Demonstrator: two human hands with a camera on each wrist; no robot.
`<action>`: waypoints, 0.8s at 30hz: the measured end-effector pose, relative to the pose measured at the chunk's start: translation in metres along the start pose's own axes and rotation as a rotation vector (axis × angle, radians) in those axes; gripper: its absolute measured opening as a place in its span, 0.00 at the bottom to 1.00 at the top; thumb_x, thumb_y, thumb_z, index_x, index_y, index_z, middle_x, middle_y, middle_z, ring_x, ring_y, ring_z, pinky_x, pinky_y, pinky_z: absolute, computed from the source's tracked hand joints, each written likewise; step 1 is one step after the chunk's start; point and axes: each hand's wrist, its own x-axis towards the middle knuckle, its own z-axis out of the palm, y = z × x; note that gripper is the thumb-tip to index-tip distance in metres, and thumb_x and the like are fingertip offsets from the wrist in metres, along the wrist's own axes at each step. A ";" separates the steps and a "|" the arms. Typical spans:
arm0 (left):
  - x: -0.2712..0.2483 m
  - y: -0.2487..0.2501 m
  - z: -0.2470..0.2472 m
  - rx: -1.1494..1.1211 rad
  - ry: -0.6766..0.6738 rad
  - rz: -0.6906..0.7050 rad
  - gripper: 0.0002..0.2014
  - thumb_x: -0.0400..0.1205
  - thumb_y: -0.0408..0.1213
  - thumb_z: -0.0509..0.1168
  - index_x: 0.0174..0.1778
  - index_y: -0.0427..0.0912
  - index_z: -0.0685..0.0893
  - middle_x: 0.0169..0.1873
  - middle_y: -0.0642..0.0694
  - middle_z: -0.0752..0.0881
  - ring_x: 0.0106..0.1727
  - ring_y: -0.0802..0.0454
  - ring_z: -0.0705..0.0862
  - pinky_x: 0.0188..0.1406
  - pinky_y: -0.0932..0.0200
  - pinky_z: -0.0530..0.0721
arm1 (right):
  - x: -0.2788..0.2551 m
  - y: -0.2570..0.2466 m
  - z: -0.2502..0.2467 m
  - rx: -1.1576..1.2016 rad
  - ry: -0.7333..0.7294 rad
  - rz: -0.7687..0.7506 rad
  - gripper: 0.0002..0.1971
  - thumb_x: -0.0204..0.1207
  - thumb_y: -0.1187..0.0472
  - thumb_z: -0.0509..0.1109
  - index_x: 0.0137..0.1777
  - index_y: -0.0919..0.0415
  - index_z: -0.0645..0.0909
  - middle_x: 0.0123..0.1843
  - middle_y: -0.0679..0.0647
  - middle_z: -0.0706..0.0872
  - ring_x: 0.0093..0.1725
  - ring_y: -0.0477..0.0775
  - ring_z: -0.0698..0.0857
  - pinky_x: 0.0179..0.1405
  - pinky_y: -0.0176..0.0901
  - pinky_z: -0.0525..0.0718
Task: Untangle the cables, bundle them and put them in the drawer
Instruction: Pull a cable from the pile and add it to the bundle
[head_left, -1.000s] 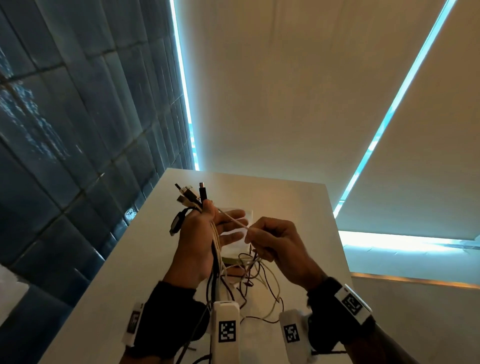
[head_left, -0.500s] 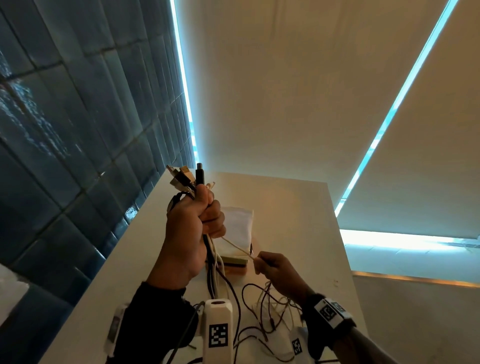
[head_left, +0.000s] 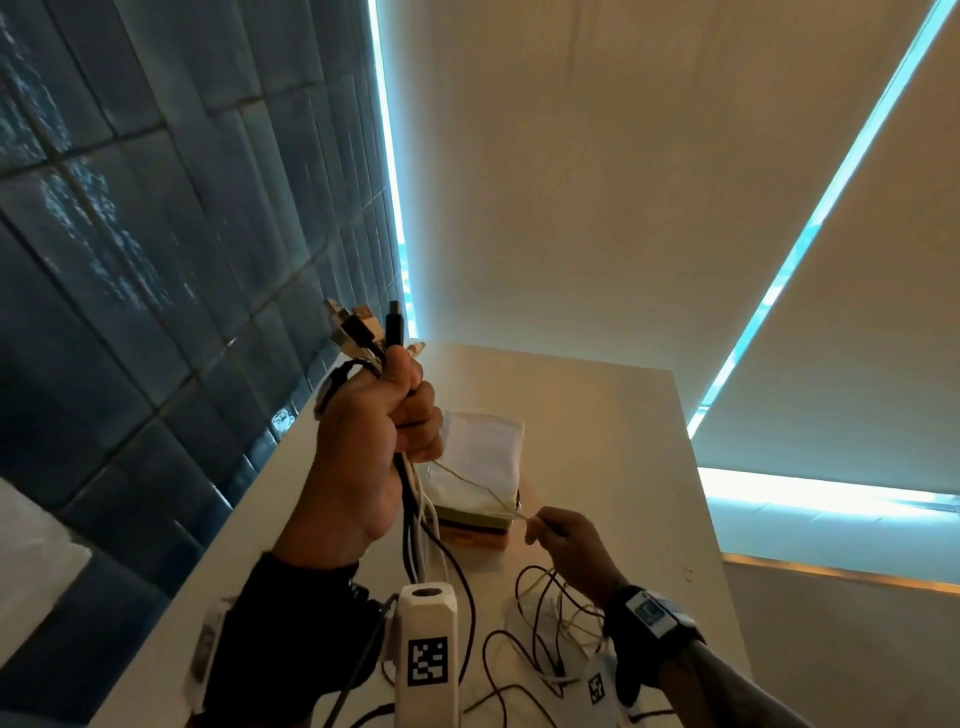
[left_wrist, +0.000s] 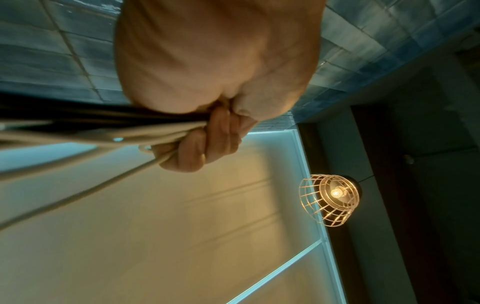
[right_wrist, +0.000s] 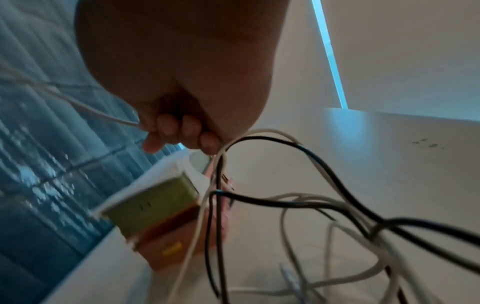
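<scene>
My left hand (head_left: 384, 431) is raised above the white table (head_left: 613, 431) and grips a bundle of black and white cables (head_left: 415, 525), fist closed (left_wrist: 205, 142). Their plug ends (head_left: 363, 327) stick up out of the fist. From the fist one thin white cable (head_left: 478, 483) runs down to the right. My right hand (head_left: 550, 530) pinches it lower down, near the table (right_wrist: 161, 131). Below both hands, loose black and white cable loops (head_left: 540, 623) lie tangled on the table (right_wrist: 324, 216). No drawer is in view.
A stack of small boxes (head_left: 483, 478), white over green over orange, stands on the table just behind my hands (right_wrist: 155, 205). A dark blue tiled wall (head_left: 156, 260) runs along the table's left edge. A wire-cage lamp (left_wrist: 330, 197) hangs overhead.
My left hand closed into a fist round the cables and rose. My right hand slid down along the thin white cable, away from the left hand, toward the table.
</scene>
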 end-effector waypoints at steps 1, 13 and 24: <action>0.001 -0.004 -0.001 0.007 0.010 -0.015 0.18 0.88 0.43 0.51 0.31 0.44 0.67 0.18 0.53 0.61 0.17 0.59 0.57 0.20 0.60 0.54 | 0.001 -0.010 -0.004 0.051 0.050 0.012 0.15 0.80 0.63 0.67 0.31 0.55 0.84 0.27 0.46 0.78 0.28 0.42 0.73 0.33 0.41 0.71; -0.002 -0.044 0.012 0.191 0.201 -0.190 0.19 0.91 0.43 0.48 0.39 0.39 0.75 0.29 0.38 0.87 0.25 0.49 0.76 0.27 0.57 0.69 | -0.020 -0.139 -0.045 0.643 -0.002 -0.346 0.09 0.77 0.62 0.69 0.41 0.67 0.85 0.28 0.57 0.71 0.27 0.51 0.66 0.24 0.39 0.65; 0.002 -0.035 0.002 -0.212 0.141 -0.159 0.17 0.90 0.46 0.47 0.43 0.42 0.75 0.45 0.34 0.91 0.41 0.42 0.91 0.38 0.49 0.88 | -0.039 -0.114 -0.022 0.444 -0.312 -0.255 0.11 0.77 0.62 0.69 0.39 0.70 0.83 0.31 0.53 0.79 0.28 0.45 0.72 0.29 0.34 0.69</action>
